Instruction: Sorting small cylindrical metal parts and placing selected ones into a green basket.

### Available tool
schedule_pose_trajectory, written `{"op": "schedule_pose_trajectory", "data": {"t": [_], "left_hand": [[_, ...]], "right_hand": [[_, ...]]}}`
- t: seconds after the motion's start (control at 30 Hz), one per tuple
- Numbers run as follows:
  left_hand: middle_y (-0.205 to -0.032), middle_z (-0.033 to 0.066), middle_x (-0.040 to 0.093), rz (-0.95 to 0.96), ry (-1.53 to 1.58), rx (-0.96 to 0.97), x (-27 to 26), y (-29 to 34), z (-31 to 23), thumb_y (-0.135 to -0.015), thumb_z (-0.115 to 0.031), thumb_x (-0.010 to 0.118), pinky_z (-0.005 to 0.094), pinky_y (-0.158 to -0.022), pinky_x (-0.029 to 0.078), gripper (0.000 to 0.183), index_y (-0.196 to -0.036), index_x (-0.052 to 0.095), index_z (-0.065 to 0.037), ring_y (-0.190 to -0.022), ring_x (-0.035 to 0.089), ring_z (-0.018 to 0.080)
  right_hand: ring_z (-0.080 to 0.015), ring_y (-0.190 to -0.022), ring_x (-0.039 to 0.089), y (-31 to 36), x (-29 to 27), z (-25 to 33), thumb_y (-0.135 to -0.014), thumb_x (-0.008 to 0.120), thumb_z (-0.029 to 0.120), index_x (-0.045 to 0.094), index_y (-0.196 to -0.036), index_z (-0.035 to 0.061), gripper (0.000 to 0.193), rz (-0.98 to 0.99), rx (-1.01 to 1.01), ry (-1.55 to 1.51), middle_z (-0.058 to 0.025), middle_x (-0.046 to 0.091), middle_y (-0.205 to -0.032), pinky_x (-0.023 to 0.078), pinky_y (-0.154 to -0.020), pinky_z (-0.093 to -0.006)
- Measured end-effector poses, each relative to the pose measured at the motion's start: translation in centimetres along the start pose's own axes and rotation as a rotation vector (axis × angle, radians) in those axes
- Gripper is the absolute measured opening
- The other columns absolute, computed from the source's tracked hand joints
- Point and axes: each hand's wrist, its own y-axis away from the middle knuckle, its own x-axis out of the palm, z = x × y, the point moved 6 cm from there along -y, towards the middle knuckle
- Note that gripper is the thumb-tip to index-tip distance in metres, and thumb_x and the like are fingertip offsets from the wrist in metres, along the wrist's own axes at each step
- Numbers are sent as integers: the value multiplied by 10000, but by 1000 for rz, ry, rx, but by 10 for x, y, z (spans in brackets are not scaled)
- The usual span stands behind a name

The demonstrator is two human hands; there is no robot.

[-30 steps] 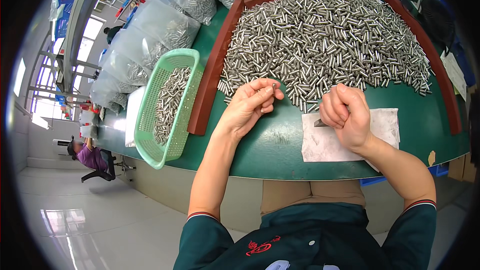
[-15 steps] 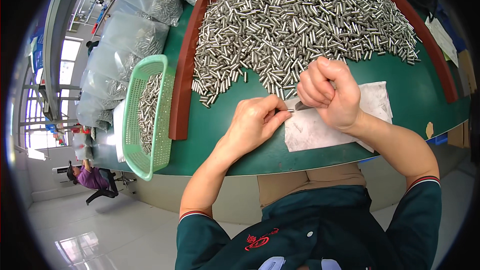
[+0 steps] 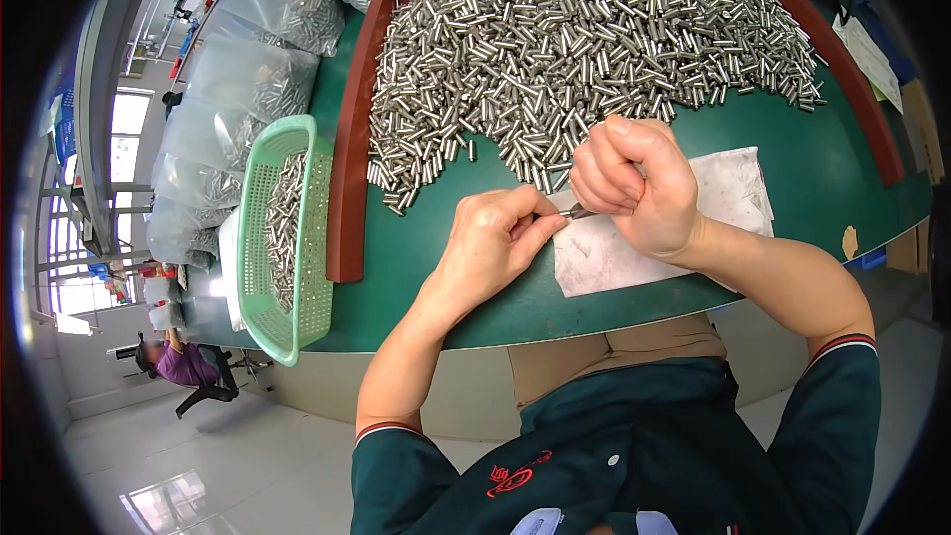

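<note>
Between the thumb and fingers of my left hand [image 3: 492, 246] is a small metal pin [image 3: 566, 215], mostly hidden by the fingertips. My right hand [image 3: 639, 183] is closed in a fist, thumb on top, around a thin tool [image 3: 581, 209] whose grey tip sticks out toward the pin. The tip meets or nearly meets the pin's exposed end; contact is too small to confirm. Under and beside my right hand lies a smudged white cloth [image 3: 619, 256]. Just beyond both hands spreads a large heap of short shiny metal pins [image 3: 584, 50].
Dark red wooden rails [image 3: 349, 178] border the heap on the green table [image 3: 436, 312]. To the left stands a light green plastic basket [image 3: 317, 267] partly filled with pins. Clear bags of pins [image 3: 238, 89] line the far left. A seated person [image 3: 188, 365] is in the background.
The tool in my right hand has come closer to the pin's end. My left hand keeps its pinch on the pin. The whole view has shifted slightly.
</note>
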Motion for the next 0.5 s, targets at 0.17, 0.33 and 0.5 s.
{"op": "schedule_pose_trajectory", "data": {"t": [0.17, 0.33, 0.5], "left_hand": [[-523, 63, 503, -25, 18, 11, 1, 0, 0, -694, -70, 664, 269, -416, 348, 106, -687, 579, -5, -435, 433, 141], [-484, 81, 466, -57, 45, 18, 1, 0, 0, -687, -89, 666, 310, -408, 345, 119, -672, 572, -18, -417, 442, 195], [-507, 100, 500, -41, 25, 18, 1, -2, -2, -678, -77, 663, 324, -418, 365, 115, -667, 568, -12, -435, 476, 226]], "right_hand": [[-85, -381, 184, 1, 1, 1, -869, 295, 203, 269, -468, 115, 411, 7, -15, 16, 9, 264, -408, 192, -394, -244], [-88, -387, 191, 2, 3, 1, -864, 298, 197, 266, -467, 113, 406, 5, -28, 44, 6, 271, -412, 199, -400, -244], [-89, -399, 202, 3, 7, -2, -855, 316, 182, 269, -467, 102, 399, 28, -65, 103, 8, 267, -416, 204, -408, -244]]}}
